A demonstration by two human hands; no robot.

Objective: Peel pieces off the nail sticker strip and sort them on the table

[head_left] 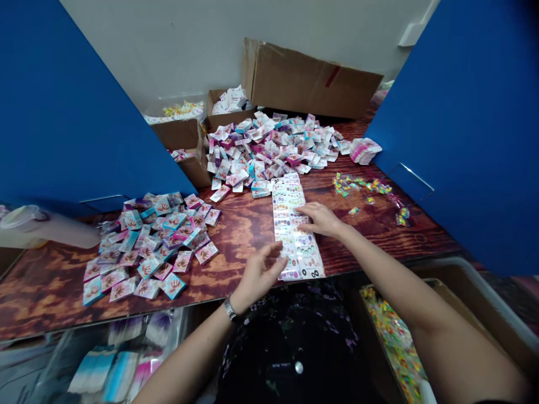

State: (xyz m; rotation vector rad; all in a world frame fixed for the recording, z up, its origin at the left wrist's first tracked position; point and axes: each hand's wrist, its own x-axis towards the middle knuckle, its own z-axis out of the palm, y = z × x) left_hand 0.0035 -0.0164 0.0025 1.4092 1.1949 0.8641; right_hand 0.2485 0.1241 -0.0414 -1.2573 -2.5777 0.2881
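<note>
A long white printed sheet, or stack of sheets (288, 216), with rows of small coloured round designs lies before me on the table, reaching its front edge. My left hand (260, 273) is at the sheet's lower left, thumb and fingers apart, with nothing seen in it. Over the right side of the sheet, my right hand (323, 220) has its fingers stretched out and apart. Whether the fingertips touch the paper, I cannot tell. Beyond the sheet rises a large heap of small open cartons (273, 146). Left of my hands lies a pile of closed small boxes (155, 247) with hand pictures.
Small bags of yellow-green pieces (357, 184) lie at right, near folded cartons (364, 150). Cardboard boxes (311, 81) stand at the back between blue panels (455, 140). A plastic jug (54, 225) lies far left. Below the table edge are bins, one holding colourful packets (393, 336).
</note>
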